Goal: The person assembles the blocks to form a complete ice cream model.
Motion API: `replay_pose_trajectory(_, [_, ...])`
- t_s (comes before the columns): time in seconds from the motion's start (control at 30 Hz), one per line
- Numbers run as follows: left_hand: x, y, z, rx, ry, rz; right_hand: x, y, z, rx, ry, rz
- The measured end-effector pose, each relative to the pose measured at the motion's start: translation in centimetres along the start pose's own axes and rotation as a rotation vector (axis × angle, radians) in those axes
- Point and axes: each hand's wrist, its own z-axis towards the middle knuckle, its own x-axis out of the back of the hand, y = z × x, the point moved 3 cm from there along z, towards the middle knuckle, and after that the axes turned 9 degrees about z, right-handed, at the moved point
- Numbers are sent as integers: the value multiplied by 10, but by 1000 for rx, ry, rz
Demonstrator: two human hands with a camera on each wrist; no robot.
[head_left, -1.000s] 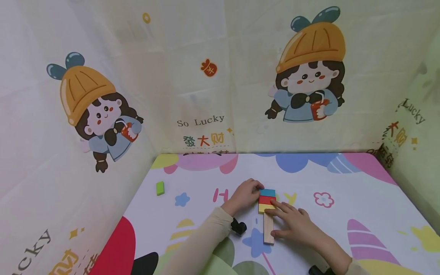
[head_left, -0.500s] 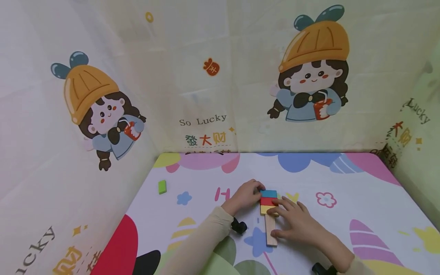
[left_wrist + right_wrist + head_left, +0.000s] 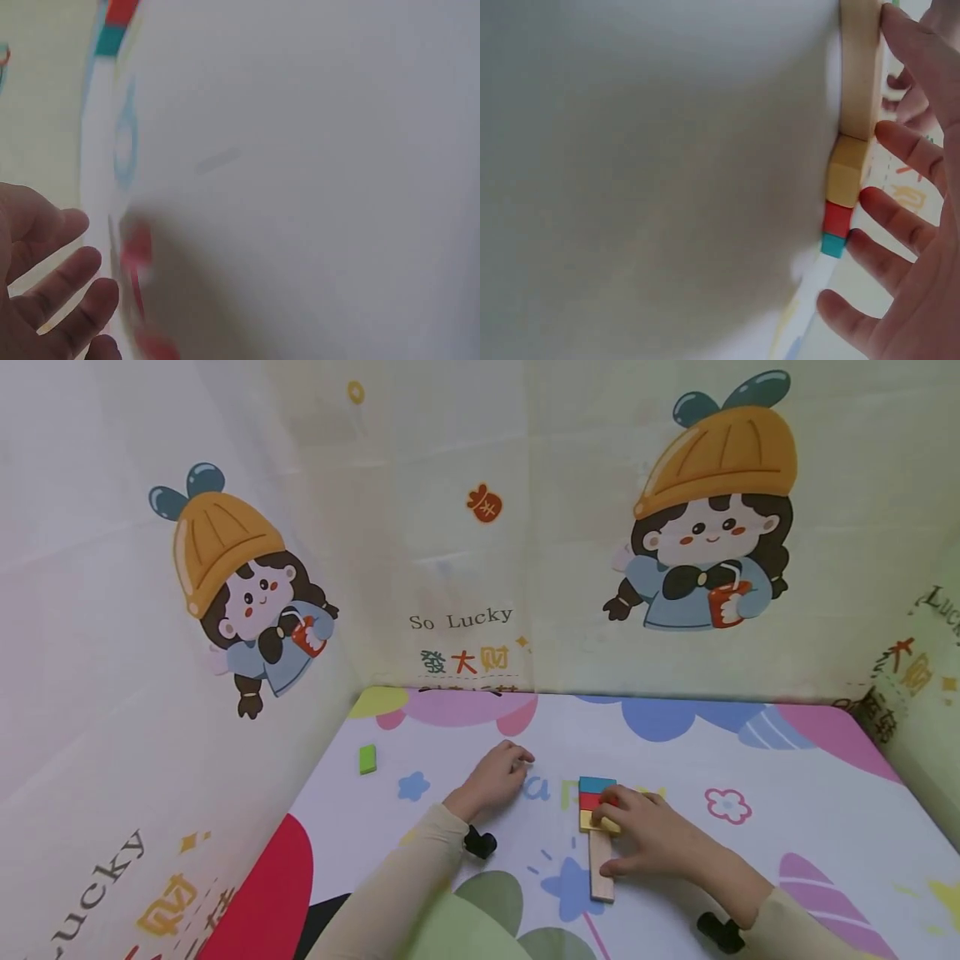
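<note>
Blue (image 3: 597, 784), red (image 3: 589, 801) and yellow (image 3: 587, 821) blocks lie side by side in a column on the table. A plain wooden block (image 3: 602, 881) extends from the yellow one toward the near side. Over their right side, my right hand (image 3: 663, 837) spreads its fingers, and its fingertips rest on the blocks. The right wrist view has the yellow block (image 3: 846, 176) abutting the wooden block (image 3: 860, 75). My left hand (image 3: 495, 777) hovers left of the column, fingers loosely bent with nothing in them. The left wrist view catches the blue block (image 3: 110, 40) at its top edge.
A green block (image 3: 367, 759) lies alone at the table's far left. Printed cloth walls (image 3: 465, 568) enclose the table (image 3: 675, 768) on the back, left and right. Black wrist cameras (image 3: 480, 842) sit on both wrists.
My left hand has left the blue block and moved left. The right hand's fingers have drawn in a little over the blocks. The whole view has shifted slightly.
</note>
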Motion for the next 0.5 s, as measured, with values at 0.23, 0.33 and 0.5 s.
replay_pose_trajectory(0.23, [46,-78,-14,177,105,178,-7,6,-8,-35,28,43])
replay_pose_trajectory(0.33, [69,-109,-27,248,135,309,-9,7,-10,-38,30,50])
replay_pose_trajectory(0.5, [93,-158,-50,408,105,432,-10,6,-11,-20,23,35])
